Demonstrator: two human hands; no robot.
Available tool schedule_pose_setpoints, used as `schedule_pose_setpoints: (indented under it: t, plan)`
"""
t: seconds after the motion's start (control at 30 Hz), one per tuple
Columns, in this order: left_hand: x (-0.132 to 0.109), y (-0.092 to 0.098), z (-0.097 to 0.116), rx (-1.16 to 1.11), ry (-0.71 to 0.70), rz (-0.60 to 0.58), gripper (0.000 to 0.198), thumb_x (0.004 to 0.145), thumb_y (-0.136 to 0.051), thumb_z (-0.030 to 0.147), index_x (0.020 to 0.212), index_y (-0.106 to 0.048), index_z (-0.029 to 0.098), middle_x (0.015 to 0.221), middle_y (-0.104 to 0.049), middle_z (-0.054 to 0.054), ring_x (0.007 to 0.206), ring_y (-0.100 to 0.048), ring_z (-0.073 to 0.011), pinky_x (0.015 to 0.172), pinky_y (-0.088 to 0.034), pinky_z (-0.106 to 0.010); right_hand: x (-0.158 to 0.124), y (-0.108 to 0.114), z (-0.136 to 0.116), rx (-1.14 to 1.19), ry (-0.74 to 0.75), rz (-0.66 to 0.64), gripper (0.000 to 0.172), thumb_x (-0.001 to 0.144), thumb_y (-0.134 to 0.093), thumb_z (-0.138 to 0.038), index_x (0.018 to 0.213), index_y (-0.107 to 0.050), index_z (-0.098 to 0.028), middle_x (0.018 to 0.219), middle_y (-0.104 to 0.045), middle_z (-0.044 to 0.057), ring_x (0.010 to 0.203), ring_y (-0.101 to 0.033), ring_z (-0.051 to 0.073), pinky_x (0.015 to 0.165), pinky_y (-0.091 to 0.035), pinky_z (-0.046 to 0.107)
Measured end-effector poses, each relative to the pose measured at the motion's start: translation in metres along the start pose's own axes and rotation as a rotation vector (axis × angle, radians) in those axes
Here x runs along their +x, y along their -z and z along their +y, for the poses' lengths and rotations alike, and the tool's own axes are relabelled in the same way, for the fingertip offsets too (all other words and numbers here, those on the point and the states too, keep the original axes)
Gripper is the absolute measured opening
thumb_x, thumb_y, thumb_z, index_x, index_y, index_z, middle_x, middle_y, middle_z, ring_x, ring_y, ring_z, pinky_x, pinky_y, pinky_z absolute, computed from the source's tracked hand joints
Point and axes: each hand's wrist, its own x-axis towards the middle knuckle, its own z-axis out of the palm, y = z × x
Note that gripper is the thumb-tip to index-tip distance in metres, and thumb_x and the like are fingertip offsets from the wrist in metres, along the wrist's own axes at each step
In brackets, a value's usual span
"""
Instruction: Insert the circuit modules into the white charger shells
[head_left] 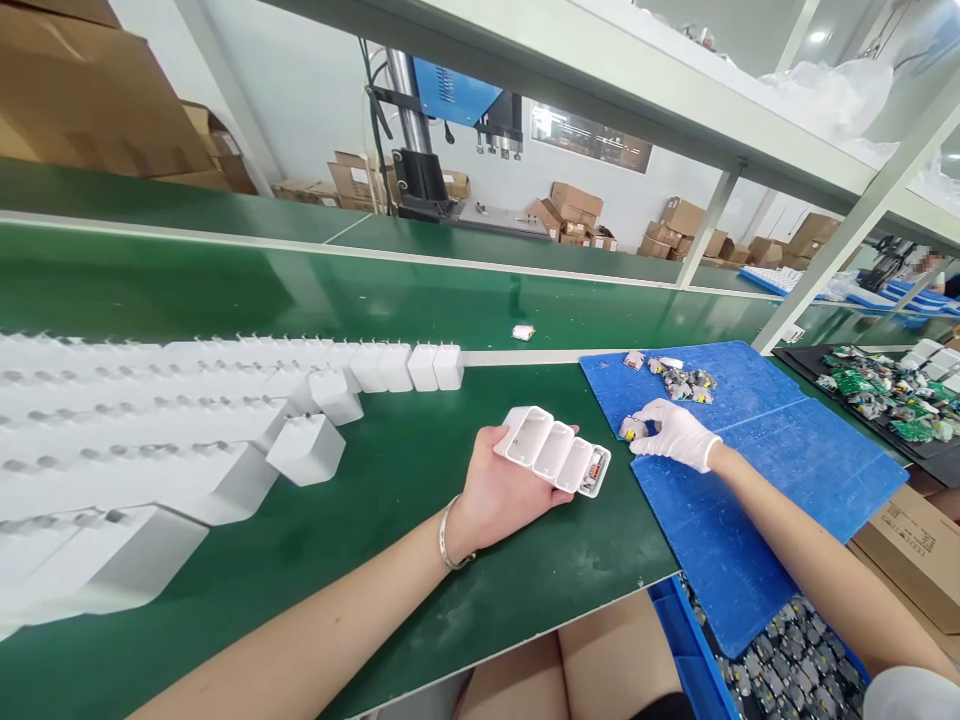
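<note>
My left hand rests on the green bench and grips a row of several white open charger shells; the shell at the right end has a small board inside it. My right hand, in a white glove, lies on the blue mat with its fingertips pinched on a small circuit board. A little pile of the same boards sits further back on the mat.
Rows of closed white chargers fill the bench's left side. A black tray of green boards stands at the right. A blue bin of parts sits under the mat by my knees. One loose white piece lies on the belt.
</note>
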Motion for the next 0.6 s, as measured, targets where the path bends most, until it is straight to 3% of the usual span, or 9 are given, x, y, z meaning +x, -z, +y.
schedule_pose_setpoints:
  t: [0.1, 0.17, 0.27, 0.33, 0.43, 0.6]
  plan:
    - [0.0, 0.0, -0.001, -0.007, -0.061, 0.009, 0.052, 0.064, -0.048, 0.044, 0.102, -0.061, 0.01, 0.099, -0.062, -0.014, 0.104, -0.052, -0.0339, 0.08, -0.044, -0.045, -0.008, -0.008, -0.016, 0.035, -0.056, 0.09, 0.029, 0.062, -0.071, -0.032, 0.087, -0.071, -0.016, 0.081, -0.068, 0.004, 0.072, -0.063, 0.018, 0.07, -0.052, 0.031]
    - [0.0, 0.001, -0.001, -0.004, -0.093, 0.015, 0.051, 0.063, -0.049, 0.044, 0.1, -0.061, 0.011, 0.098, -0.063, -0.013, 0.101, -0.053, -0.033, 0.078, -0.044, -0.043, -0.018, -0.008, -0.031, 0.056, -0.096, 0.165, 0.038, 0.062, -0.072, -0.032, 0.097, -0.07, -0.015, 0.083, -0.069, 0.004, 0.072, -0.064, 0.019, 0.071, -0.053, 0.032]
    - [0.001, 0.003, -0.003, 0.039, -0.142, 0.0, 0.054, 0.061, -0.053, 0.047, 0.1, -0.062, 0.011, 0.098, -0.063, -0.013, 0.096, -0.055, -0.0319, 0.074, -0.044, -0.04, -0.041, -0.008, -0.059, 0.187, -0.113, 0.407, 0.05, 0.063, -0.074, -0.036, 0.108, -0.066, -0.015, 0.089, -0.07, 0.006, 0.075, -0.065, 0.02, 0.074, -0.055, 0.037]
    - [0.0, 0.004, -0.005, 0.083, -0.173, -0.032, 0.06, 0.058, -0.056, 0.048, 0.105, -0.062, 0.011, 0.098, -0.064, -0.013, 0.094, -0.055, -0.0311, 0.074, -0.043, -0.038, -0.06, -0.012, -0.08, 0.334, -0.011, 0.558, 0.044, 0.063, -0.075, -0.034, 0.104, -0.068, -0.018, 0.097, -0.07, 0.007, 0.083, -0.066, 0.022, 0.078, -0.056, 0.038]
    - [-0.001, 0.006, -0.008, 0.124, -0.179, -0.102, 0.068, 0.055, -0.061, 0.048, 0.113, -0.06, 0.012, 0.098, -0.066, -0.011, 0.092, -0.055, -0.0282, 0.075, -0.042, -0.035, -0.083, -0.024, -0.106, 0.401, 0.137, 0.584, 0.038, 0.066, -0.074, -0.025, 0.103, -0.069, -0.022, 0.106, -0.067, 0.006, 0.085, -0.066, 0.019, 0.075, -0.059, 0.032]
    - [-0.004, 0.003, -0.008, 0.148, -0.167, -0.148, 0.068, 0.053, -0.064, 0.047, 0.113, -0.062, 0.015, 0.098, -0.066, -0.008, 0.092, -0.055, -0.0265, 0.076, -0.041, -0.034, -0.094, -0.045, -0.123, 0.388, 0.081, 0.6, 0.04, 0.066, -0.072, -0.018, 0.106, -0.068, -0.022, 0.1, -0.067, 0.004, 0.072, -0.066, 0.015, 0.063, -0.058, 0.025]
